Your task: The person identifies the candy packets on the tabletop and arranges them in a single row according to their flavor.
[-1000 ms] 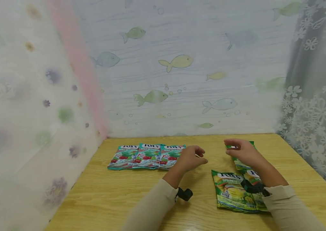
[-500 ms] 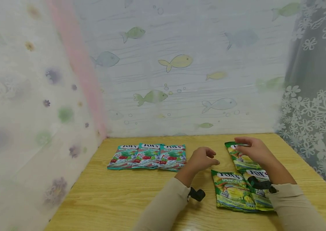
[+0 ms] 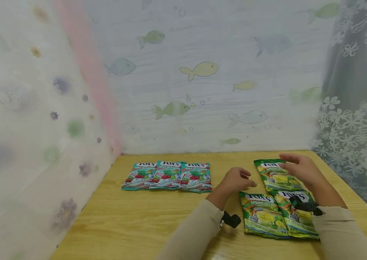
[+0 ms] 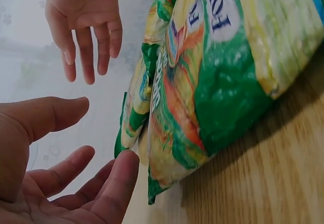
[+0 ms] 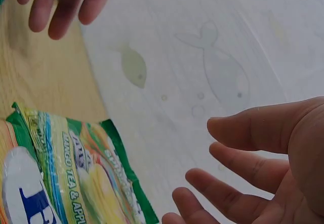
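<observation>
Three green-and-yellow Fox's candy bags lie on the right of the table: a back bag (image 3: 276,177), a front left bag (image 3: 263,216) and a front right bag (image 3: 297,218). My right hand (image 3: 305,171) hovers over the right end of the back bag, fingers loosely bent and holding nothing. To the left of that bag, my left hand (image 3: 235,180) hangs in the air with relaxed fingers and nothing in it. In the left wrist view, the left hand's fingers (image 4: 119,183) are apart from the nearest candy bag (image 4: 177,133). The right wrist view shows the right thumb (image 5: 248,130) and fingers spread.
Three teal-and-red Fox's Mint Blossom bags overlap in a row at the back left, among them a middle bag (image 3: 167,176). The wooden table (image 3: 131,224) meets a fish-patterned curtain (image 3: 203,119) behind. A floral sheet hangs left, and a grey lace curtain right.
Both hands have moved to the right. My right hand has shifted along the back green bag, uncovering more of it, and my left hand has come away from the Mint Blossom bags.
</observation>
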Available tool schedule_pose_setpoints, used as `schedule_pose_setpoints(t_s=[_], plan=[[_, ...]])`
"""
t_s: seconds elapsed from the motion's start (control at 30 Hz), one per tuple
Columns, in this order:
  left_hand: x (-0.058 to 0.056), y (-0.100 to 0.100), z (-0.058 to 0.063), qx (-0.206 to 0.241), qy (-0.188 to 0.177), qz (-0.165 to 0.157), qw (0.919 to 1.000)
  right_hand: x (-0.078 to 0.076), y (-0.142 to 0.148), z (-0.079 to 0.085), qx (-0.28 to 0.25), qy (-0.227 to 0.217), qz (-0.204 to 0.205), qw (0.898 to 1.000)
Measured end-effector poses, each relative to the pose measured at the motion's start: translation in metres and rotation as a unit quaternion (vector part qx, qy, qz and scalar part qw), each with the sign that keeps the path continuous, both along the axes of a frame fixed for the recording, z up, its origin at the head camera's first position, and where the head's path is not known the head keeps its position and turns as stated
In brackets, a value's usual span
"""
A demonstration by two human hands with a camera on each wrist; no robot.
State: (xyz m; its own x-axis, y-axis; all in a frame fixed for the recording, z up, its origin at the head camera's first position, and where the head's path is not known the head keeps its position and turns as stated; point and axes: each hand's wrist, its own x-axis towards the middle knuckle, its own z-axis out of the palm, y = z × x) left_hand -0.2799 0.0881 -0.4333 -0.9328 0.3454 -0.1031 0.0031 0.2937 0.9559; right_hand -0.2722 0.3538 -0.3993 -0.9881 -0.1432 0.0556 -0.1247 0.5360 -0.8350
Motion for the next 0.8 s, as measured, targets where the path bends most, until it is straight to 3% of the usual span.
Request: schedule_pose_setpoints(t_s=[0.4, 0.8], plan=[[0.003, 0.023, 0.004, 0.038, -0.036, 0.005, 0.9986, -0.003, 0.023, -0.007, -0.025, -0.034, -0.039, 0.998], [0.009, 0.042, 0.002, -0.022, -0.046, 0.025, 0.9984, -0.002, 0.04, -0.018, 0.017, -0.098, -0.062, 0.993]])
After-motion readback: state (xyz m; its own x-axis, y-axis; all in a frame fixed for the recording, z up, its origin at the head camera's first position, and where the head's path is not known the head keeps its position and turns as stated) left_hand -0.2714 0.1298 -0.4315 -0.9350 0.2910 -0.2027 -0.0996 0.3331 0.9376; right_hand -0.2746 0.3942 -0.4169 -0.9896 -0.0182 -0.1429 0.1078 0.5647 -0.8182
